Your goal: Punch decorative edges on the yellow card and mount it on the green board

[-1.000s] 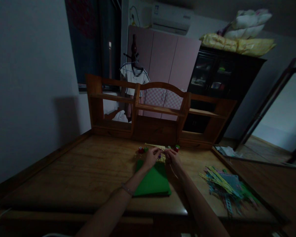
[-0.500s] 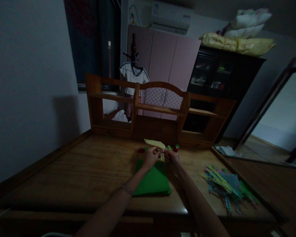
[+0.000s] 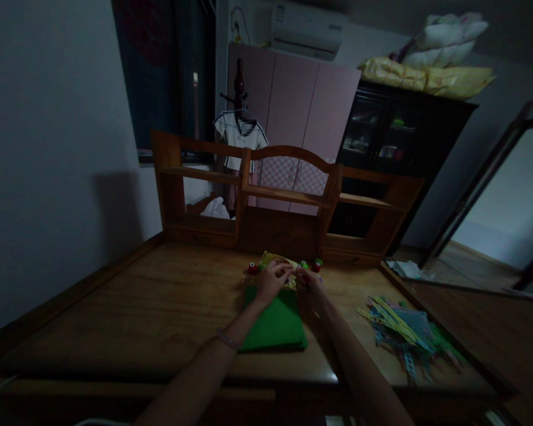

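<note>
My left hand (image 3: 273,280) and my right hand (image 3: 310,281) meet over the far edge of a green folded sheet (image 3: 276,325). Between them is a yellow perforated strip (image 3: 275,255), which reaches out beyond my left fingers. The left fingers are pinched on the strip. My right fingers are closed at its right end, and what they hold is too small to make out. Small yellow pieces lie on the table under the hands. Behind the hands stand a red spool-like item (image 3: 253,268), a green one (image 3: 304,264) and another red one (image 3: 317,265).
A pile of yellow, blue, green and pink perforated strips (image 3: 400,325) lies on the right of the wooden table (image 3: 160,307). A wooden shelf unit (image 3: 284,194) stands along the back edge. A wall borders the left side.
The yellow strip has tilted and drawn in behind my left hand. Both hands stay in nearly the same place, with fingers still closed.
</note>
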